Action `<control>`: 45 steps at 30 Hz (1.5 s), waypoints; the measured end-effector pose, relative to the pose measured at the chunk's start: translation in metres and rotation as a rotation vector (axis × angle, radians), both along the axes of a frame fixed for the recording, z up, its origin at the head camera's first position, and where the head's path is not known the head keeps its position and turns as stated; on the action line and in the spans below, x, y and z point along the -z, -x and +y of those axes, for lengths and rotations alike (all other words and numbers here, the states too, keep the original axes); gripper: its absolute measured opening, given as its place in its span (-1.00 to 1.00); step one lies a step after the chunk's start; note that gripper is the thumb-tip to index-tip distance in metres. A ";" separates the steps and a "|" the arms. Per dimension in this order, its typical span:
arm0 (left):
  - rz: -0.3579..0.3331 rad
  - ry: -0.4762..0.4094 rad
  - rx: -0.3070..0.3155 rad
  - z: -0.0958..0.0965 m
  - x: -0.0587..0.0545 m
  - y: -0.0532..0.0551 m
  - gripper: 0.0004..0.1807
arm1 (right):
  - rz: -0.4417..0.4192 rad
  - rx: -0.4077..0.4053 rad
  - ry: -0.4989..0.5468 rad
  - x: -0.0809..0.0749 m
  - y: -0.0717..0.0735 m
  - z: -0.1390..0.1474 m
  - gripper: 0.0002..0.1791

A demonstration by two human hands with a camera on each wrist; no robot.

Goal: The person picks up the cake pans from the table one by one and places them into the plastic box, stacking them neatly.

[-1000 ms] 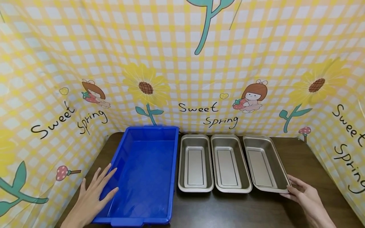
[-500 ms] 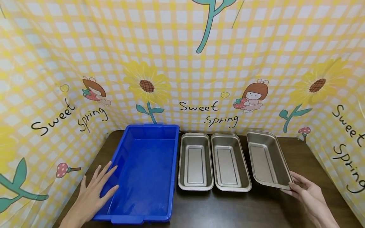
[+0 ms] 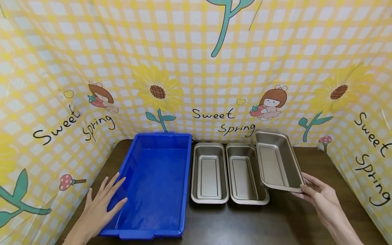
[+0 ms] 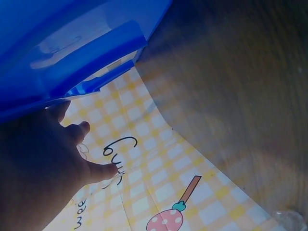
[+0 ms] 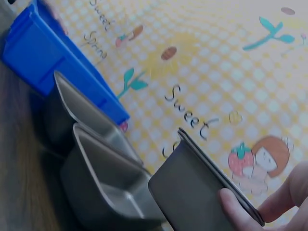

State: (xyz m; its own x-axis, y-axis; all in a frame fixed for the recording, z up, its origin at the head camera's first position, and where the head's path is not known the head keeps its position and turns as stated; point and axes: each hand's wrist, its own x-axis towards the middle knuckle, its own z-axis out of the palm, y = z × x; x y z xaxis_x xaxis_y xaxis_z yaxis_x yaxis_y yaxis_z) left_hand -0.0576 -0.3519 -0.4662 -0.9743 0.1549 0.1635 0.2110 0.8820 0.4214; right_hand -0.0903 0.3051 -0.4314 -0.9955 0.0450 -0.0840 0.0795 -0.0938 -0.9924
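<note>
My right hand [image 3: 324, 200] pinches the near right corner of a metal loaf pan [image 3: 277, 166], thumb on its outer wall in the right wrist view. That loaf pan is raised and tilted, its left side overlapping a second loaf pan [image 3: 242, 190] in the head view. A third loaf pan [image 3: 209, 180] stands to the left of the second, both upright on the table. At the left, my left hand [image 3: 96, 207] lies across the left rim of a blue plastic bin [image 3: 159, 190], fingers spread and fairly straight. No objects show inside the bin or the pans.
A dark wooden table [image 3: 226, 224] carries everything. Yellow checked cloth [image 3: 211, 78] with printed flowers and words hangs closely behind the table and along both sides. The bin's right wall stands close beside the leftmost pan.
The right hand has lifted the right-hand loaf pan off the table, first slightly to the right, then up and left toward the middle pan. The left hand has stayed at the bin.
</note>
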 end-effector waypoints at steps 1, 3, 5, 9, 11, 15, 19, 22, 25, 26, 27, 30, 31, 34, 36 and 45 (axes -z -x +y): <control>0.001 0.002 0.001 0.000 0.000 0.000 -0.22 | 0.005 -0.001 -0.009 -0.003 0.000 -0.004 -0.36; 0.004 0.007 0.002 0.000 0.000 0.001 -0.22 | 0.018 0.000 -0.011 -0.007 0.001 -0.013 -0.35; 0.010 0.012 0.004 0.001 -0.001 0.001 -0.21 | 0.035 0.014 0.009 -0.011 0.003 -0.023 -0.40; 0.015 0.020 0.009 0.002 -0.002 0.003 -0.21 | 0.045 0.025 0.007 -0.019 0.006 -0.049 -0.40; 0.011 0.021 0.012 0.003 -0.002 0.004 -0.21 | 0.030 0.023 -0.012 -0.023 0.007 -0.062 -0.39; 0.009 0.032 0.019 0.006 -0.002 0.007 -0.20 | 0.006 0.002 -0.046 -0.032 0.011 -0.087 -0.40; 0.032 0.042 0.019 0.007 -0.001 0.009 -0.16 | -0.009 -0.007 -0.032 -0.039 0.014 -0.111 -0.42; 0.042 0.038 0.022 0.007 -0.002 0.009 -0.15 | -0.011 -0.011 -0.009 -0.041 0.017 -0.131 -0.43; 0.040 0.029 0.027 0.007 -0.003 0.008 -0.14 | -0.001 -0.024 0.020 -0.042 0.019 -0.150 -0.43; 0.041 0.028 0.028 0.007 -0.004 0.007 -0.14 | 0.008 -0.030 0.032 -0.042 0.020 -0.157 -0.44; 0.042 0.029 0.028 0.007 -0.003 0.007 -0.14 | 0.011 -0.035 0.044 -0.042 0.021 -0.163 -0.45; 0.044 0.030 0.025 0.006 -0.002 0.004 -0.14 | 0.026 -0.062 0.067 -0.040 0.023 -0.181 -0.45; 0.044 0.031 0.023 0.006 -0.001 0.004 -0.14 | 0.032 -0.066 0.066 -0.040 0.023 -0.187 -0.46; 0.040 0.029 0.017 0.005 -0.001 0.003 -0.14 | 0.046 -0.075 0.056 -0.039 0.024 -0.205 -0.46; 0.037 0.023 0.015 0.004 -0.001 0.002 -0.15 | 0.057 -0.078 0.064 -0.039 0.024 -0.218 -0.45; 0.043 0.023 0.006 0.002 0.000 -0.001 -0.18 | 0.096 -0.104 0.116 -0.032 0.024 -0.270 -0.42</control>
